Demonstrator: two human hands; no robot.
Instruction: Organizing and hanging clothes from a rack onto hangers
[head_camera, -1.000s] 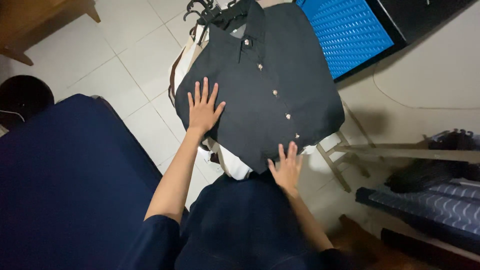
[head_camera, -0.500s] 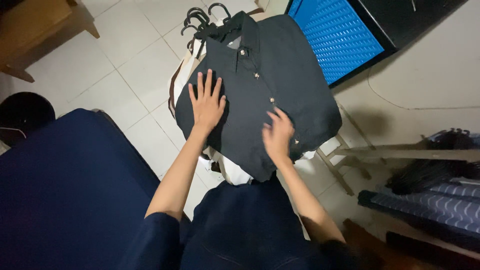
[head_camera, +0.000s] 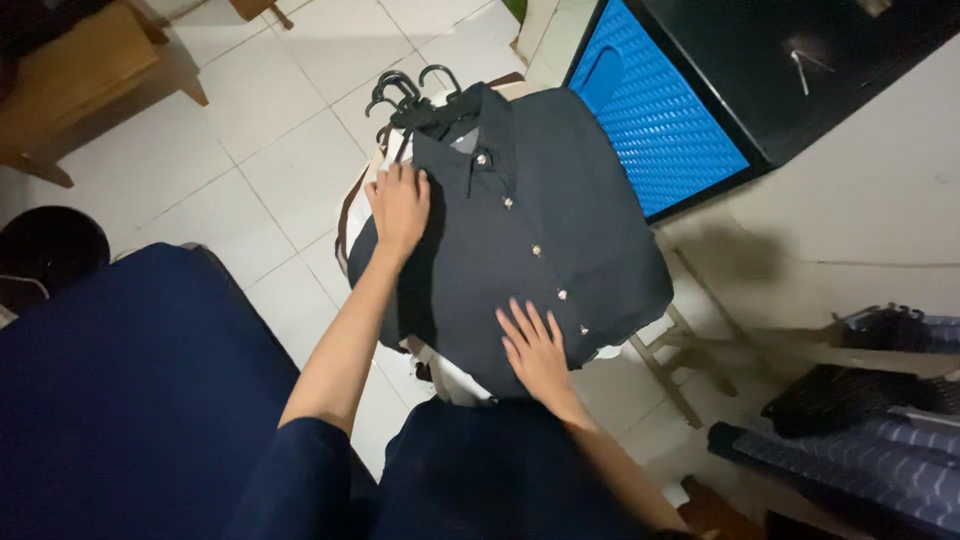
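Observation:
A black button-up shirt (head_camera: 560, 220) lies front side up on a pile of clothes, its collar at the far end and small shiny buttons running down its middle. My left hand (head_camera: 398, 205) rests on the shirt's left shoulder edge, close to the collar, fingers curled over the fabric. My right hand (head_camera: 535, 345) lies flat with fingers spread on the near hem of the shirt. Black hangers (head_camera: 405, 92) stick out from under the collar.
Lighter garments (head_camera: 450, 375) peek out beneath the shirt. A blue perforated panel (head_camera: 660, 120) stands to the right. A dark blue surface (head_camera: 130, 400) fills the left foreground. Striped dark fabric (head_camera: 850, 460) lies at right, a wooden stool leg (head_camera: 680, 375) below the pile, white floor tiles beyond.
My left hand slid up from the shirt's chest to the shoulder by the collar. My right hand moved from the button line back down to the near hem.

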